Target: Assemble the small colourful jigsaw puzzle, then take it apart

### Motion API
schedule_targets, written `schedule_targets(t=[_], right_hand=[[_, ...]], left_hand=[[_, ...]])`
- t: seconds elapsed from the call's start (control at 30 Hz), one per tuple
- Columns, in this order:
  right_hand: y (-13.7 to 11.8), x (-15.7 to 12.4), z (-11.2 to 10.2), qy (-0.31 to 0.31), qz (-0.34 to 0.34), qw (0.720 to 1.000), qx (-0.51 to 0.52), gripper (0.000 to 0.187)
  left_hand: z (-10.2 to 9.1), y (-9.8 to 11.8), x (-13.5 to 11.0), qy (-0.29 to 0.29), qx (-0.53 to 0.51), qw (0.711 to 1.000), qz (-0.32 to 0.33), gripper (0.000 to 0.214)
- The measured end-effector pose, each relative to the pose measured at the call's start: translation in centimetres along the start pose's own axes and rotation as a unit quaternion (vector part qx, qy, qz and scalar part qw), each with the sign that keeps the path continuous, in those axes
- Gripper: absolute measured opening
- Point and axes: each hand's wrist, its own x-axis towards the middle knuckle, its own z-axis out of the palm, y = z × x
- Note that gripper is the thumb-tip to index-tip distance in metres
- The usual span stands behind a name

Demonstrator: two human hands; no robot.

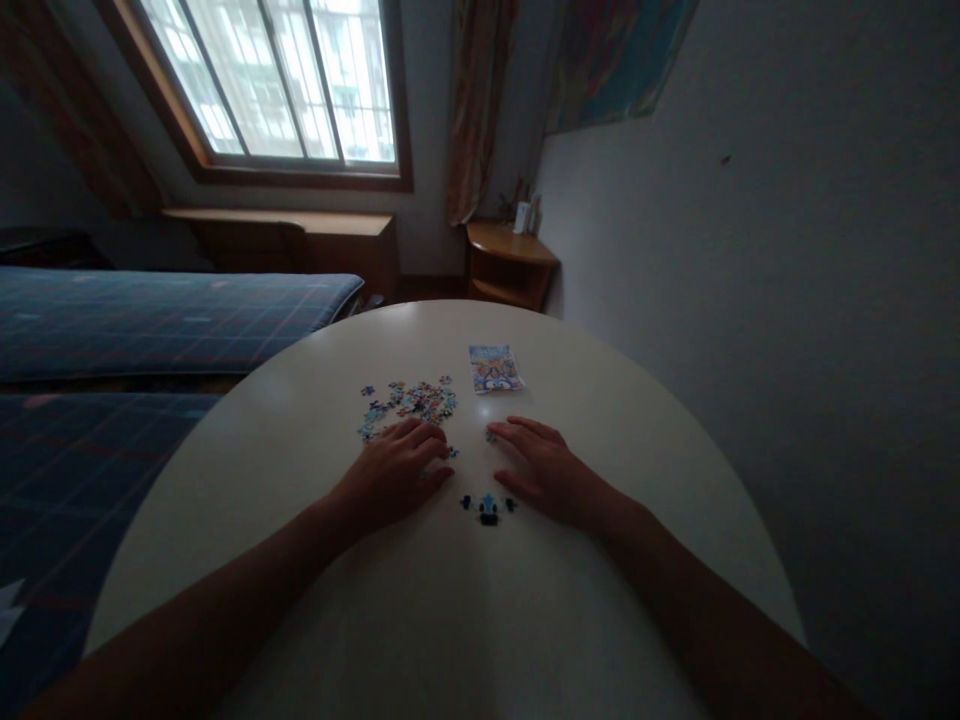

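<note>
A loose heap of jigsaw puzzle pieces [424, 400] lies on the round white table [465, 620]. My left hand [405, 465] rests at the near edge of this heap, its thumb apart from the fingers. One puzzle piece [453, 452] shows by its fingertips. Across from it, my right hand [541, 468] has thumb and fingers apart, the fingertips at another small piece [491, 436]. Between the hands and nearer me sits a small group of blue and black pieces [489, 508]; whether they interlock is hard to make out. Anything under my left palm is hidden.
Beyond the hands lies a colourful picture sheet [496, 369]. A bed with a blue plaid cover [165, 320] stands left of the table. Behind are a wooden corner shelf [510, 243] and a desk [337, 225] below the window. A wall [735, 300] runs along the right.
</note>
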Motion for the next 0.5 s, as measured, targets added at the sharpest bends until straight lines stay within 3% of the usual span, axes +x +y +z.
schedule_targets(t=[0.17,0.37,0.5], right_hand=[[0.4,0.0,0.0,-0.014,-0.015,1.0,-0.008,0.045],[0.5,0.1,-0.1,-0.001,-0.037,0.999,0.002,0.037],[0.4,0.1,-0.3,-0.005,-0.036,0.999,0.003,0.037]], left_hand=[[0.2,-0.2,0.1,-0.021,0.009,1.0,0.007,0.021],[1.1,-1.4,1.0,0.04,0.034,0.998,-0.043,0.03],[1.8,-2.4,2.0,0.021,0.04,0.997,-0.066,0.042]])
